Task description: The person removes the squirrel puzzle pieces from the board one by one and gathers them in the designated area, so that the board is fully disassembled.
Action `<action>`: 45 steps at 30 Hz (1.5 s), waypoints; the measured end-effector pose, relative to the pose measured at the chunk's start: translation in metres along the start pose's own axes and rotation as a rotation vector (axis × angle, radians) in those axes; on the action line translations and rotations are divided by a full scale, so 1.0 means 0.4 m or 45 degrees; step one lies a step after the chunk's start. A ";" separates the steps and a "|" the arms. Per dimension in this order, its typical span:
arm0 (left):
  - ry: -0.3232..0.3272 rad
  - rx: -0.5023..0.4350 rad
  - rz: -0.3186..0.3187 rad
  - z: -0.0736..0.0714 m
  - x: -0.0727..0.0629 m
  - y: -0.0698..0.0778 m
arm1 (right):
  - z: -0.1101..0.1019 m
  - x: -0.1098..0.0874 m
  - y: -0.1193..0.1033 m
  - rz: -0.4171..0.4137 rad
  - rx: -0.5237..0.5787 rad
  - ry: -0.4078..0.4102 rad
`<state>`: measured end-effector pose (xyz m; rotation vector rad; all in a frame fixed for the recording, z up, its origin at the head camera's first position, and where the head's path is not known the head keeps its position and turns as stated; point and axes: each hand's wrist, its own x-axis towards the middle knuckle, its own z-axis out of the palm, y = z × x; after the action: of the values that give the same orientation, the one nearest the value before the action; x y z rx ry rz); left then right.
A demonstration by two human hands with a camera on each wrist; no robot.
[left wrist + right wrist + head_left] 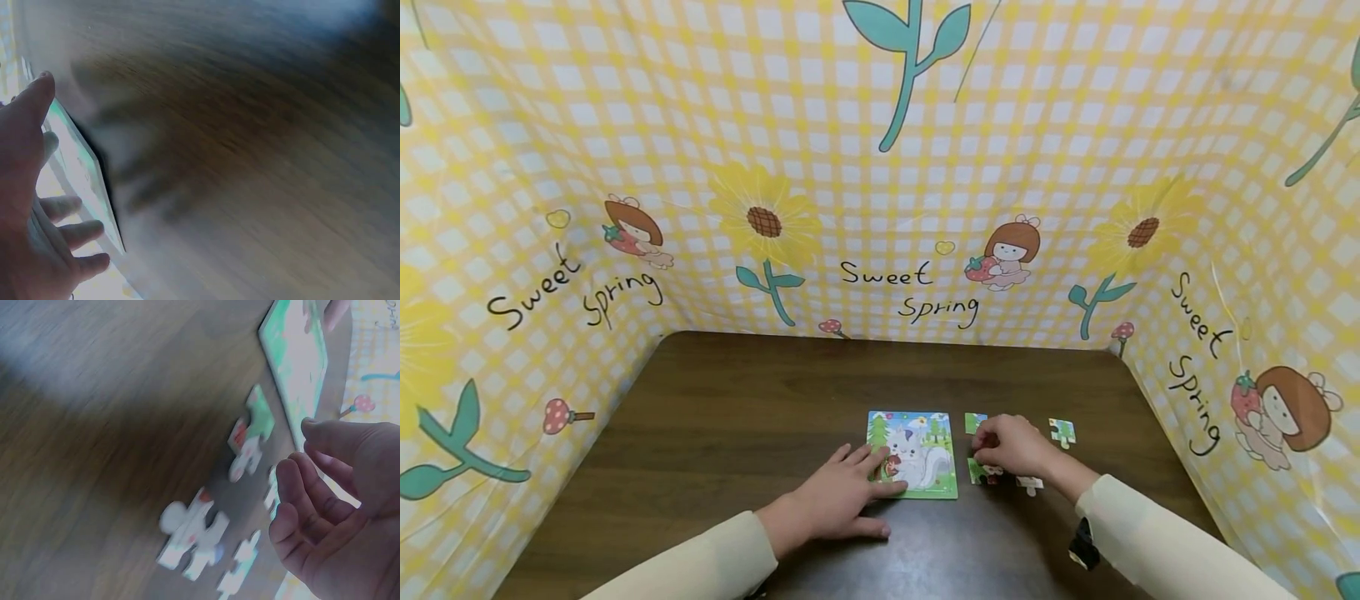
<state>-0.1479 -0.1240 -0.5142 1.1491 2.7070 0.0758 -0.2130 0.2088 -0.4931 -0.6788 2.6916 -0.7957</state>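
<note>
from my far seat i have the board (pixel 936 482) on the table (pixel 715 408), a squirrel picture with green trees, lying flat and a little right of middle. the left grip (pixel 837 493) is a bare hand with fingers spread and fairly straight, resting on the board's left side, its thumb just off the near edge. the right grip (pixel 1013 447) is over to the board's right, fingers bent in toward the thumb (i cannot tell from here whether they pinch anything, and my right wrist view doesn't settle it). around it i count loose pieces: one with blue sky (pixel 974 422) beside the board's far right, a green one (pixel 976 471) nearer me, a pale one (pixel 1032 483) below the wrist, and a tree one (pixel 1062 429) farthest right. i see pale sleeves (pixel 700 562) on both arms, and a small dark thing (pixel 1083 546) at the right cuff. yellow checked cloth (pixel 880 200) walls the table on three sides, printed with flowers and lettering.
</note>
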 end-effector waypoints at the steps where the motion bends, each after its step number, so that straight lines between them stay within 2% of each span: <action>1: 0.005 0.021 0.016 -0.002 0.005 0.006 | 0.002 0.004 -0.008 -0.012 0.000 -0.006; 5: 0.017 0.082 0.056 -0.005 0.029 0.031 | 0.023 0.019 -0.039 -0.040 0.001 -0.035; 14: 0.001 0.049 0.063 0.013 0.061 0.058 | 0.081 0.048 -0.081 -0.138 -0.002 -0.055; 21: -0.001 0.019 0.062 0.034 0.061 0.065 | 0.100 0.053 -0.090 -0.141 0.004 -0.070; 30: -0.018 -0.035 0.046 0.044 0.053 0.061 | 0.099 0.051 -0.091 -0.124 0.011 -0.075; 37: -0.020 -0.011 0.031 0.050 0.052 0.062 | 0.104 0.046 -0.087 -0.125 0.017 -0.076; 45: -0.039 0.018 -0.014 0.048 0.042 0.074 | 0.121 0.044 -0.083 -0.171 -0.065 -0.068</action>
<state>-0.1346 -0.0919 -0.5320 1.1295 2.6909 0.0367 -0.1984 0.1538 -0.5159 -0.8881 2.6481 -0.7317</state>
